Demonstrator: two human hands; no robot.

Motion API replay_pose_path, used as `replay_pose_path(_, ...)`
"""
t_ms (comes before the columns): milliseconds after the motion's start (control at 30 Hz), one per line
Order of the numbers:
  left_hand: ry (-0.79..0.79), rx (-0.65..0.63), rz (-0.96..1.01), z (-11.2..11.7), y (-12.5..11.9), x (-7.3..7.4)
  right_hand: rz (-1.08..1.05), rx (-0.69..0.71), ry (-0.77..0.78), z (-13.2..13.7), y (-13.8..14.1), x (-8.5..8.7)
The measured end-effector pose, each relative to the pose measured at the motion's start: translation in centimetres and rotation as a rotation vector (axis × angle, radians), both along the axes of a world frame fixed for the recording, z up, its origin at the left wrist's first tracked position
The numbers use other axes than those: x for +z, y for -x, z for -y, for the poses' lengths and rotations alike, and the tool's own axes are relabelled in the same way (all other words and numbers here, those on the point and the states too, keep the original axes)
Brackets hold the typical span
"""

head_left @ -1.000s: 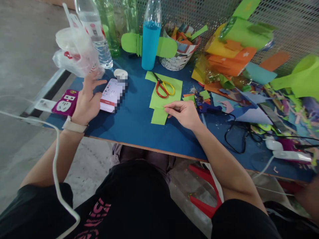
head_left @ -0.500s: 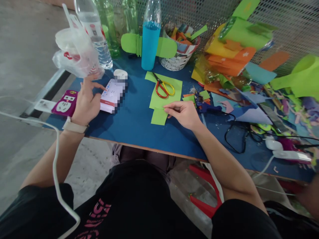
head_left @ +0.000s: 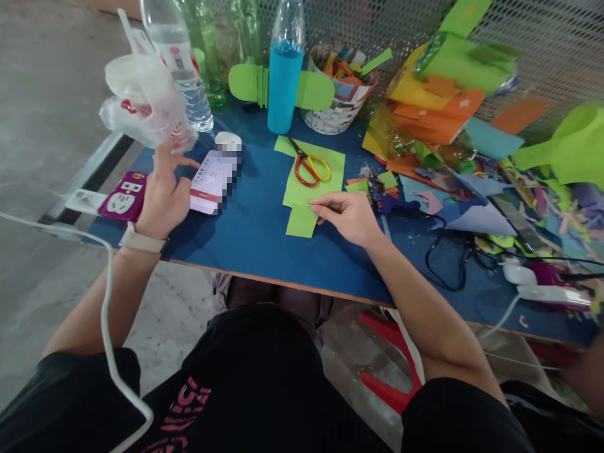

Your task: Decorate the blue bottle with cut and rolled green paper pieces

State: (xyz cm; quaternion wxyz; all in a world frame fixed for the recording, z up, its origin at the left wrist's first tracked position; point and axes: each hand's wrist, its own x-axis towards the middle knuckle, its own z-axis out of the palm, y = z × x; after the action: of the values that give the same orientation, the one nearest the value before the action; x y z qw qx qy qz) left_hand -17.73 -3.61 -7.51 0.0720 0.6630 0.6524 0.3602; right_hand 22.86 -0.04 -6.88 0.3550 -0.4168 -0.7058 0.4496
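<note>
My left hand (head_left: 163,192) is beside the phone (head_left: 210,182), fingers apart, its index fingertip at the left edge of the lit screen. Between the thumb and fingers of my right hand (head_left: 349,214) is the edge of a small green paper piece (head_left: 301,221). That piece lies against the lower end of a larger green paper sheet (head_left: 295,182). Scissors (head_left: 310,167) with one red and one yellow handle lie on the larger sheet, blades pointing up and left. A white earbud case (head_left: 228,141) sits just behind the phone.
A bottle of blue liquid (head_left: 284,88) with green paper wings stands behind the sheet. Left of it are a clear water bottle (head_left: 189,82) and a bagged cup (head_left: 139,94). A purple power strip (head_left: 123,196) lies by my left wrist. Paper scraps, a blue glue gun (head_left: 394,204) and cables fill the right.
My left index finger has drawn back slightly toward the phone's left edge. My right hand, the paper and the scissors stay where they were.
</note>
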Motion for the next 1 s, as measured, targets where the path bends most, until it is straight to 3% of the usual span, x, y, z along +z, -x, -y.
replay_pose_path(100,-0.042,0.001,-0.013,-0.1,0.3,-0.3,0.004,0.005,-0.004,0.0,0.0,0.0)
replay_pose_path(267,0.027,-0.045,0.009,-0.3,0.7,-0.8,-0.001,0.0,0.006,0.0,0.0,0.0)
replay_pose_path(533,-0.033,0.02,0.017,0.7,-0.8,1.0,0.007,-0.006,0.026,-0.1,0.0,0.0)
replay_pose_path(800,0.038,0.013,0.009,0.3,-0.4,0.5,0.006,-0.009,0.026,-0.1,-0.1,-0.2)
replay_pose_path(1000,-0.055,-0.011,0.035,1.1,-1.0,1.2,0.007,-0.003,0.02,-0.1,0.0,0.1)
